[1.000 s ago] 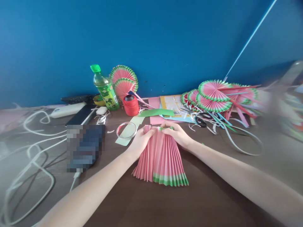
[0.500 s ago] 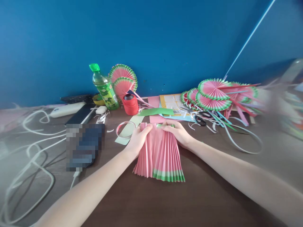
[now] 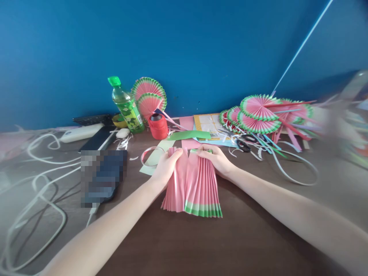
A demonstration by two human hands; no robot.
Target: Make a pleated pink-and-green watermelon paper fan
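Note:
A pleated pink paper with a green and white band along its near edge [image 3: 195, 184] lies on the brown table. My left hand [image 3: 165, 168] pinches its far left corner. My right hand [image 3: 217, 161] pinches the far right part of the pleats, where a bit of green shows under the fingers. The far edge is split by a small gap between the two hands. Both hands are closed on the paper.
A tape ring [image 3: 151, 156], a red thread spool [image 3: 158, 127], a green bottle [image 3: 126, 105], two standing watermelon fans [image 3: 149, 97], black scissors [image 3: 244, 145] and a pile of finished fans [image 3: 258, 115] lie beyond. A blurred phone [image 3: 102, 176] and white cables [image 3: 37, 199] lie left.
The two hands have drawn slightly apart at the far edge, opening a gap in the pleats. The near fanned edge has narrowed and the paper has shifted a little away from me.

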